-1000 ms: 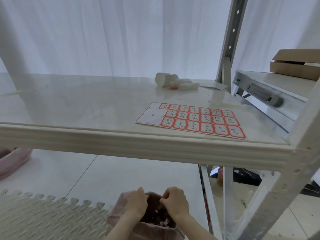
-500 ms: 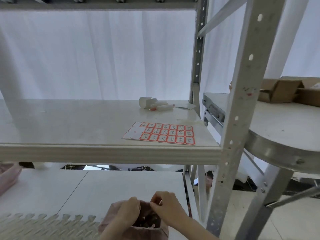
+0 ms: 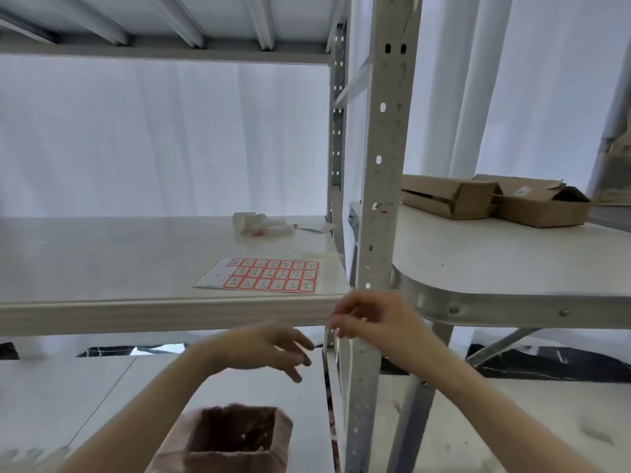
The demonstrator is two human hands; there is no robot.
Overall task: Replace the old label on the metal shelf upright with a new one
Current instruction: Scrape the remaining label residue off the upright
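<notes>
The grey perforated metal shelf upright [image 3: 379, 158] stands right of centre, with small white and red scraps [image 3: 382, 206] stuck on it at shelf height. A sheet of red-bordered labels [image 3: 269, 278] lies flat on the white shelf board [image 3: 102, 288], several of its left cells bare. My right hand [image 3: 372, 320] is raised in front of the upright at the shelf edge, fingers curled, nothing visible between them; it is blurred. My left hand [image 3: 269, 346] hovers below the shelf edge with fingers spread and holds nothing.
An open pink bag [image 3: 232, 435] sits low between my forearms. White rolls and a paper scrap [image 3: 261, 225] lie at the back of the shelf. Two open cardboard boxes [image 3: 495, 199] rest on a metal-rimmed table [image 3: 512, 305] right of the upright.
Both hands have left the mouth of the pink bag and risen toward the shelf edge. The camera has tilted up and right, bringing the upright to the centre.
</notes>
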